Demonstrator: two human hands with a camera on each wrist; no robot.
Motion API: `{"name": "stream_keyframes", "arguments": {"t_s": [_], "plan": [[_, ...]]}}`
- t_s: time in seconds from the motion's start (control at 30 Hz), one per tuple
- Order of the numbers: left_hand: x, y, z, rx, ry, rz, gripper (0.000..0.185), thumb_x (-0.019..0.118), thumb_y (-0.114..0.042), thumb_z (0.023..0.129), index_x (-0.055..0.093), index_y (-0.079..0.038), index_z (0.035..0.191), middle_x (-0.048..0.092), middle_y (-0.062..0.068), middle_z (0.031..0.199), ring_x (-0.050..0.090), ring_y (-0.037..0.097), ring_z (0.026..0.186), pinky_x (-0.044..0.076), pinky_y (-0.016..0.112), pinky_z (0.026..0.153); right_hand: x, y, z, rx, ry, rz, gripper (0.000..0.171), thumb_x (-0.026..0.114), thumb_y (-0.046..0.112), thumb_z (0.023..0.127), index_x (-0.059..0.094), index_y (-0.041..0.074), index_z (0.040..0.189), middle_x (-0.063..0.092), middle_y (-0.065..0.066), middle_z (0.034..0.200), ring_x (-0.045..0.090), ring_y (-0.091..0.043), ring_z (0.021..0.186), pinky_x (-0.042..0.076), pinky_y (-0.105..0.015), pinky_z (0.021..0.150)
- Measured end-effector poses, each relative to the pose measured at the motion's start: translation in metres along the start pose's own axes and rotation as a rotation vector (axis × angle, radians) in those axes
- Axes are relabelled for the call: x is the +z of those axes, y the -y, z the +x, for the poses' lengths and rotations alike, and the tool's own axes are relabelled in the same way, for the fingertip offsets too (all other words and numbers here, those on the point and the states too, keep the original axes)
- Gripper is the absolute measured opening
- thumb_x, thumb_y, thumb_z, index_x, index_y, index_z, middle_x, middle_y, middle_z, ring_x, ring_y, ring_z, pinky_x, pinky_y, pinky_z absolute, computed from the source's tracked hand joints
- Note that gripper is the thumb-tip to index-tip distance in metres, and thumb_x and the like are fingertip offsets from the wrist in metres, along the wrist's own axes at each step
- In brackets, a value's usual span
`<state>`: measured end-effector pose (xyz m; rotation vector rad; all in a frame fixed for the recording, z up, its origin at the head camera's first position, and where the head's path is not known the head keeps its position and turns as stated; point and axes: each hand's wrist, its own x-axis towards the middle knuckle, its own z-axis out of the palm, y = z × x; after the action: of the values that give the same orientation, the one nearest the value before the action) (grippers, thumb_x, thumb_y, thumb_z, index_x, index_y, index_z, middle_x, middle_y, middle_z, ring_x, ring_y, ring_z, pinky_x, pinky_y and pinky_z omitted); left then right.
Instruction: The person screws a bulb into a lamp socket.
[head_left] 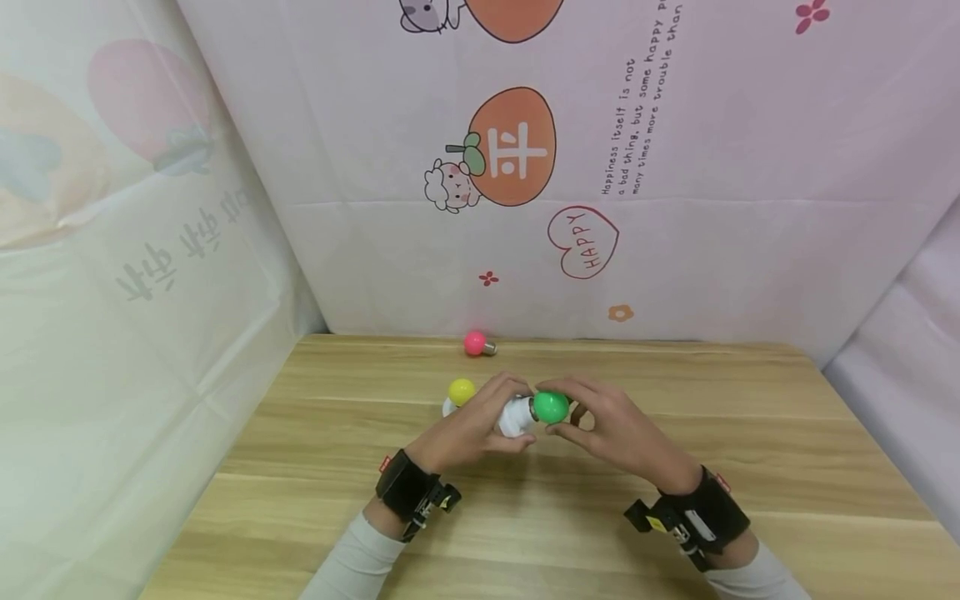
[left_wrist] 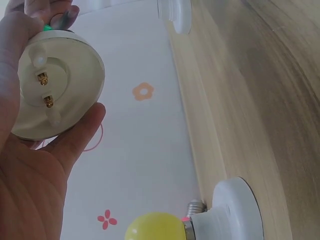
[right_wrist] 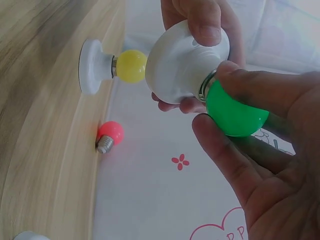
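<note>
Both hands meet above the desk's middle: left hand grips the white socket, right hand pinches the green bulb, their shared axis running left-right.

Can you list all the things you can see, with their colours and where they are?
green bulb: 1, green, in the socket held between both hands
held socket: 1, white, above the table
yellow bulb: 1, yellow, in a second socket
second socket: 1, white, standing on the table
pink bulb: 1, pink, loose by the back wall
table: 1, light wood
left hand: 1, grips the held socket
right hand: 1, pinches the green bulb
</note>
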<state>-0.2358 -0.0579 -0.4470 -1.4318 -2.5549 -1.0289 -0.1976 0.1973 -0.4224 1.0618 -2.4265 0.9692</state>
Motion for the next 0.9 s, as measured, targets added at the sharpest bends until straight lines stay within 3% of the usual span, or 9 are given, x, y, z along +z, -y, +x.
{"name": "stream_keyframes", "arguments": {"t_s": [0.23,0.63,0.9], "plan": [[0.0005,0.0011,-0.0011,0.004,0.004,0.000,0.049,0.077,-0.022,0.098,0.052,-0.010,0.138,0.053,0.002,0.134,0.051,0.012,0.117,0.054,0.018,0.088,0.0000,0.0002,-0.0012,0.065,0.017,-0.001,0.056,0.089,0.014,0.085,0.069,0.006,0.137,0.077,-0.007,0.121,0.067,-0.006,0.083,0.061,-0.023,0.068],[0.0033,0.0028,-0.0016,0.004,-0.001,-0.015,0.049,0.076,-0.025,0.099,0.051,-0.011,0.138,0.052,0.002,0.134,0.050,0.012,0.116,0.055,0.017,0.086,0.0060,-0.0027,0.0007,0.066,-0.004,0.002,0.040,0.085,0.019,0.091,0.071,0.007,0.127,0.074,0.005,0.098,0.062,-0.006,0.075,0.058,-0.024,0.062],[0.0035,0.0016,-0.0015,-0.005,0.013,-0.037,0.048,0.075,-0.025,0.100,0.049,-0.011,0.139,0.051,0.002,0.136,0.051,0.012,0.116,0.055,0.017,0.087,0.0075,-0.0016,0.0013,0.092,0.010,-0.024,0.031,0.082,0.024,0.094,0.071,0.011,0.119,0.070,0.007,0.091,0.059,-0.002,0.072,0.056,-0.021,0.060]]}}
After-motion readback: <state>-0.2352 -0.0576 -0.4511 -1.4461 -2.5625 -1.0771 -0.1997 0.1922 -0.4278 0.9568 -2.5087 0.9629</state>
